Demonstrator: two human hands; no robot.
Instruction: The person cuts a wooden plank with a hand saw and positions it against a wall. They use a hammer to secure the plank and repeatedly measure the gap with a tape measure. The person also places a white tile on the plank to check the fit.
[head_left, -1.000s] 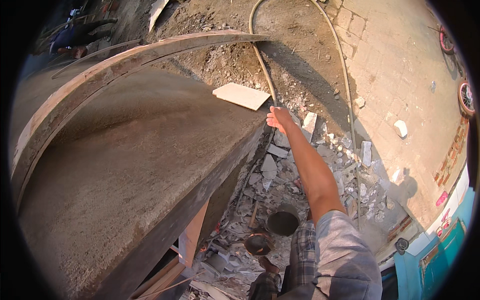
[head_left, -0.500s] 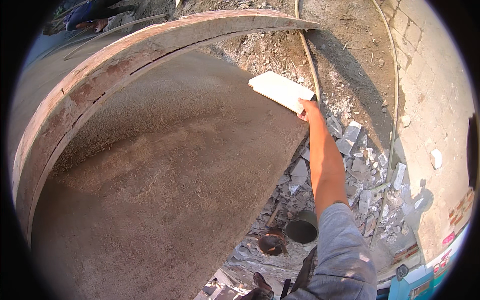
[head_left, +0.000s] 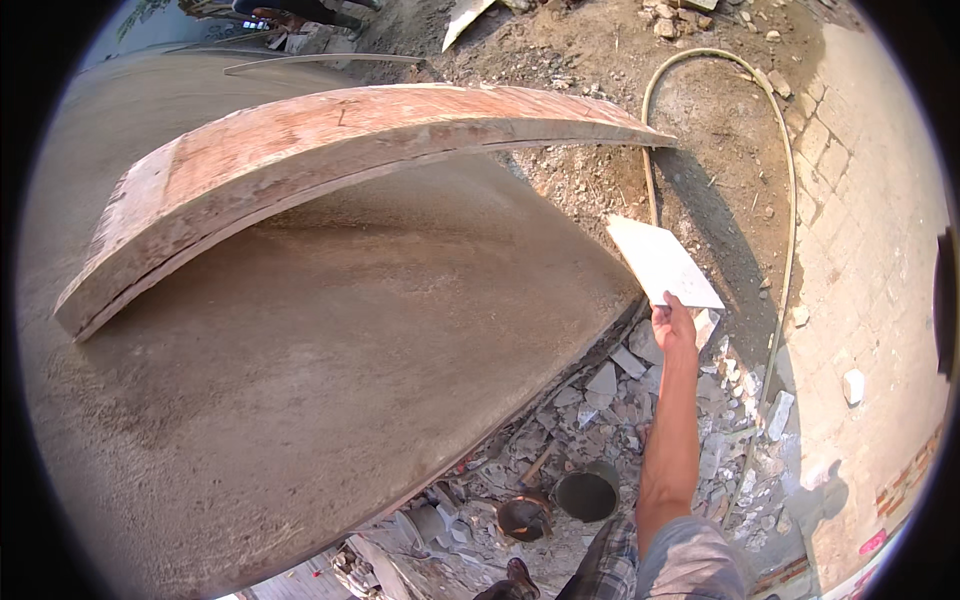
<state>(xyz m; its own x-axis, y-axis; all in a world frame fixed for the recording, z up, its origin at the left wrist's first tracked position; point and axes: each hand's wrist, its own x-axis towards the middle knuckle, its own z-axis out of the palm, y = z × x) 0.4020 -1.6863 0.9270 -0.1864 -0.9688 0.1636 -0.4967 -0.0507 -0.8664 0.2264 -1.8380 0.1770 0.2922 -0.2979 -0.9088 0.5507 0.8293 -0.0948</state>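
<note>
My right hand (head_left: 672, 325) grips the near edge of a white flat board (head_left: 662, 262), its thumb on the upper face. The board is a thin slab with one uneven end; its material cannot be told for certain. It is held out at arm's length beside the far right corner of a smooth grey-brown mortar surface (head_left: 400, 320). Above that surface arches a long curved form (head_left: 330, 140) with a reddish, worn top and a grey edge. My left hand is out of view.
Broken rubble (head_left: 610, 400) fills the strip along the surface's right edge. A dark bucket (head_left: 588, 494) and a smaller rusty pot (head_left: 522, 518) stand near my feet. A pale hose (head_left: 790, 200) loops over the dirt. Part of another person (head_left: 300, 12) shows at the far left.
My view has shifted, so the curved form sits lower. The right hand has drawn the white board off the surface's corner, rightward and turned, still gripping it.
</note>
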